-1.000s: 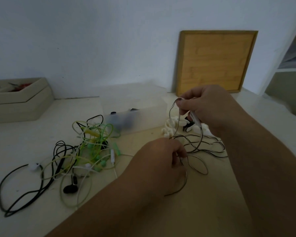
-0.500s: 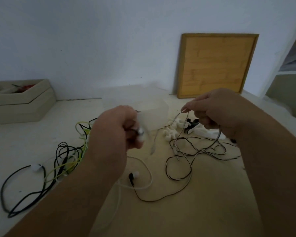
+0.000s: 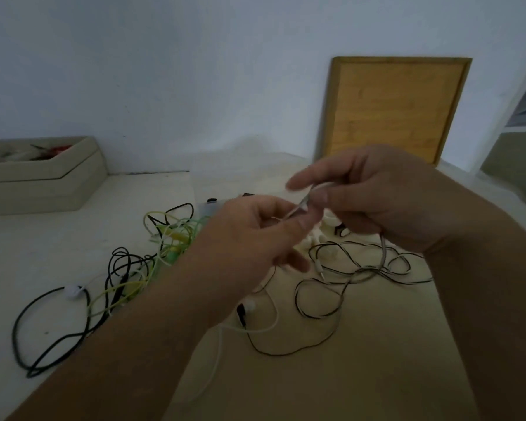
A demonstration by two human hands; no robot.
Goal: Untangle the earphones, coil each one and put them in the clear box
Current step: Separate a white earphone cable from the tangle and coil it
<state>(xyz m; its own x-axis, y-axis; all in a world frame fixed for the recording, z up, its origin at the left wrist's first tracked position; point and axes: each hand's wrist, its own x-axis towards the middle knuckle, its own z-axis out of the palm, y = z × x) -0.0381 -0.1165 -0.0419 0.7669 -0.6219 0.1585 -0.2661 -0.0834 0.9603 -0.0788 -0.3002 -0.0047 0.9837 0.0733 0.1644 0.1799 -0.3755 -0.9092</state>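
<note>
Earphone cable [image 3: 297, 209] — pinched by the left hand [image 3: 255, 238] and, seemingly, the right hand [image 3: 377, 202] — each grip narrow.

Cables block 2 areas
The tangle [image 3: 164, 247] lies left, wire loops [image 3: 360, 271] lie centre; the near table [image 3: 377, 375] gives free passage.

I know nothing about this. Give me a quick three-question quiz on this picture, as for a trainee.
1. True or false: the wooden board leans against the wall.
2. What do the left hand and right hand hold between them? A) thin cable B) spoon C) pencil
3. Fill in: the green tangle lies to the ___ of the left hand.
Key: 1 true; 2 A; 3 left.
</note>
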